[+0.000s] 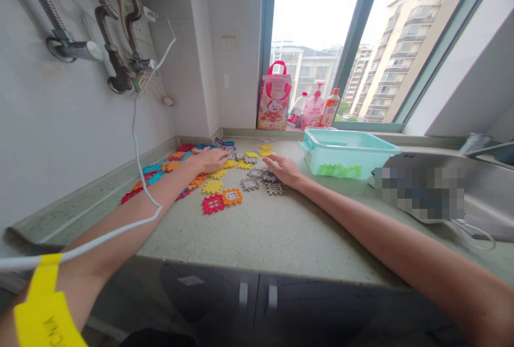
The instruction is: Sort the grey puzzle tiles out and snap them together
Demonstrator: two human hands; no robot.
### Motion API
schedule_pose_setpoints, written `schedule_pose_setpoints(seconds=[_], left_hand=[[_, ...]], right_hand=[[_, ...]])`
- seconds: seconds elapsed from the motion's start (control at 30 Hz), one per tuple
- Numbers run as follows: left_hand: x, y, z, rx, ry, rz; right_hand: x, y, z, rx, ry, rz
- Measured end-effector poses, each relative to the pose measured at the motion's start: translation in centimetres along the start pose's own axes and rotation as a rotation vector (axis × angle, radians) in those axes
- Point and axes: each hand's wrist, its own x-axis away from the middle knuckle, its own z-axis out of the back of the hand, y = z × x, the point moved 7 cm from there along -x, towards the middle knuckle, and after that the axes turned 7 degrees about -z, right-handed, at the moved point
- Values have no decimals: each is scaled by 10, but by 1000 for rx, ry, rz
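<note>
My left hand (213, 160) reaches over the right edge of a heap of toothed plastic building tiles (172, 166) in red, blue and orange. Its fingers are stretched out, with the tips beside yellow tiles (228, 164) and grey ones. Across from it, my right hand (283, 169) rests low over several grey window tiles (250, 183), fingers extended leftward close to a yellow tile (265, 153). Neither hand visibly grips a tile. Nearer to me lie a red window tile (212, 204) and an orange window tile (232, 196), side by side.
A mint-green plastic bin (353, 146) with green tiles inside stands right of my right hand, beside the steel sink (485, 186). A white cable (138, 143) hangs across my left forearm. Bottles (313, 108) and a pink bag (274, 102) stand by the window.
</note>
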Motion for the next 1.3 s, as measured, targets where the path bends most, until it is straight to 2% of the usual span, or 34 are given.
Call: schedule_pose_setpoints(seconds=[0.17, 0.23, 0.33, 0.43, 0.5, 0.67, 0.83, 0.9, 1.0, 1.13, 1.23, 1.3], left_hand=[[4, 7, 6, 21, 24, -60], [5, 16, 11, 1, 77, -122], [5, 42, 21, -7, 159, -302], [3, 65, 25, 76, 134, -418], [3, 69, 27, 139, 117, -443], [7, 49, 35, 232, 150, -429], [4, 33, 30, 80, 245, -210], [1, 33, 22, 16, 197, -125], [-3, 34, 14, -40, 104, -60], [1, 42, 23, -12, 149, -115], [5, 58, 27, 139, 151, -247], [6, 70, 27, 259, 134, -325]], right_hand=[[9, -18, -12, 8, -126, 231], [10, -19, -14, 13, -140, 245], [9, -18, -14, 28, -142, 246], [7, -17, -16, 73, -150, 246], [6, -14, -18, 125, -161, 203], [3, -4, -19, 185, -183, 93], [4, -12, -22, 153, -248, 189], [5, -15, -22, 160, -262, 214], [4, -15, -16, 199, -165, 175], [3, -3, -9, 296, -62, 19], [1, 5, -7, 325, -59, -55], [0, 7, -7, 312, -61, -51]])
